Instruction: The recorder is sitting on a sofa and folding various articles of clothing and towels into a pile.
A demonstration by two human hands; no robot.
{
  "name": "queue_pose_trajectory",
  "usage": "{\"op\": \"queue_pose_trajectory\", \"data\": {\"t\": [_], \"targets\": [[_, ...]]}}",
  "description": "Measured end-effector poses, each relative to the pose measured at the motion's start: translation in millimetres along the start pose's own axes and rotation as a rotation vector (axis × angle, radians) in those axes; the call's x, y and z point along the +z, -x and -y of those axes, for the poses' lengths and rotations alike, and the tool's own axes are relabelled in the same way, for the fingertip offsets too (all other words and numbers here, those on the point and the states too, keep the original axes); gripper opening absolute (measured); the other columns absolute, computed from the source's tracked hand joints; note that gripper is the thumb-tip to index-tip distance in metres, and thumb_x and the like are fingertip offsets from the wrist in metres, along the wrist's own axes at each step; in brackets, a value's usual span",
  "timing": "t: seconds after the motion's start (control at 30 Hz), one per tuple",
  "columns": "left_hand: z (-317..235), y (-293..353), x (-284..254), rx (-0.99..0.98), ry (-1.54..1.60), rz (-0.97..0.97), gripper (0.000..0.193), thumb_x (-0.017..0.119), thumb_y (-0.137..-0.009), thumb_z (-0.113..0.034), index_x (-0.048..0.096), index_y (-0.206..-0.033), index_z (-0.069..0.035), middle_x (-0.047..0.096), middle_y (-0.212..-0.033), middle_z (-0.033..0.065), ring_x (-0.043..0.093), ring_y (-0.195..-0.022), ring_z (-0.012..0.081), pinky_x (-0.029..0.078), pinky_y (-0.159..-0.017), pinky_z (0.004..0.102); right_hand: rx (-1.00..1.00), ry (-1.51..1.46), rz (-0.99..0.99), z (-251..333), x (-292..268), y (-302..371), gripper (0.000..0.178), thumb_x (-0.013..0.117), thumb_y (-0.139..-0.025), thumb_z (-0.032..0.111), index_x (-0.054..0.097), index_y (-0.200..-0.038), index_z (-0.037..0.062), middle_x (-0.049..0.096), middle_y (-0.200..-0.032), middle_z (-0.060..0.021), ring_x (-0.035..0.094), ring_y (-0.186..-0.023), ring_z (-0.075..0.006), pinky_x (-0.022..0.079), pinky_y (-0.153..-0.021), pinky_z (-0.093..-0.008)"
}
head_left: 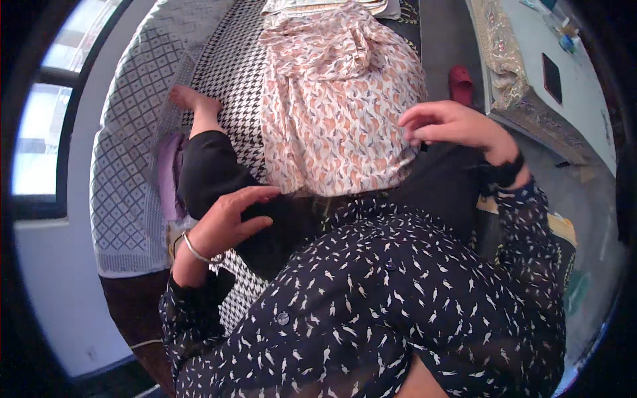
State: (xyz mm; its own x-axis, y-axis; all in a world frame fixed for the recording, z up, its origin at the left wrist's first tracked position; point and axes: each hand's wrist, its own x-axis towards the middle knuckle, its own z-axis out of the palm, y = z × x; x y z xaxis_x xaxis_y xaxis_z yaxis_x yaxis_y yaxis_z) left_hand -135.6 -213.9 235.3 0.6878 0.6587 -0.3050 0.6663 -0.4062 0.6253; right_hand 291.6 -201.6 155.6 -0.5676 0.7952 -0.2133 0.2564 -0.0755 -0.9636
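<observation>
As a person sits before a printed garment point(338, 132), the left hand point(240, 211) hovers by its lower left corner, thumb and fingers parted, while the right hand point(458, 125), fingers loosely bent, hangs at its right edge. The hands are well apart, with neither visibly gripping the cloth; whether any fingertip touches it cannot be told.

The garment, white with peach and grey figures, lies on a black-and-white checked cover point(229, 60), its far part rumpled into layers that make its shape hard to read. Its near edge meets the lap, where black trousers point(212, 166) blend into a dark printed blouse point(398, 278). The right leg is mostly hidden; a bare left foot point(197, 101) rests on the cover. Beyond the garment, folded cloths point(298, 8) are cut off by the upper edge.

To the left, a purple cloth point(171, 179) lies against a grey diamond-patterned quilt point(136, 146), with a window point(40, 132) cropped behind. To the right, a strip of grey floor point(441, 40), bearing a red shoe point(460, 85), leaves room before a pale surface point(584, 113). Embroidered fabric point(497, 46) drapes the surface's edge near a dark phone point(552, 78); small items at its far end are indistinct.
</observation>
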Motion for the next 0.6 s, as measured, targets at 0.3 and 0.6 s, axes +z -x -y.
{"op": "queue_pose_trajectory", "data": {"t": [0.3, 0.6], "targets": [[-65.7, 1.9, 28.6, 0.112, -0.033, 0.175, 0.050, 0.068, -0.083, -0.014, 0.052, -0.129, -0.004, 0.062, -0.116, 0.0174, 0.062, -0.106, 0.0307, 0.049, -0.091, 0.0367, 0.017, -0.015, 0.053, -64.3, 16.2, -76.8, 0.039, 0.060, -0.091, 0.030, 0.057, -0.123, 0.0074, 0.064, -0.103, -0.0023, 0.062, -0.090, -0.0113, 0.051, -0.070, -0.0271], [-23.7, -87.2, 41.9, 0.129, -0.153, 0.173, 0.043, 0.069, -0.081, -0.024, 0.059, -0.117, -0.003, 0.064, -0.106, 0.0186, 0.063, -0.096, 0.0344, 0.049, -0.087, 0.0405, 0.102, -0.319, -0.728, -151.3, -58.9, -71.1, 0.033, 0.062, -0.091, 0.032, 0.060, -0.118, 0.0133, 0.061, -0.103, 0.0053, 0.056, -0.089, -0.0067, 0.045, -0.074, -0.0249]]}}
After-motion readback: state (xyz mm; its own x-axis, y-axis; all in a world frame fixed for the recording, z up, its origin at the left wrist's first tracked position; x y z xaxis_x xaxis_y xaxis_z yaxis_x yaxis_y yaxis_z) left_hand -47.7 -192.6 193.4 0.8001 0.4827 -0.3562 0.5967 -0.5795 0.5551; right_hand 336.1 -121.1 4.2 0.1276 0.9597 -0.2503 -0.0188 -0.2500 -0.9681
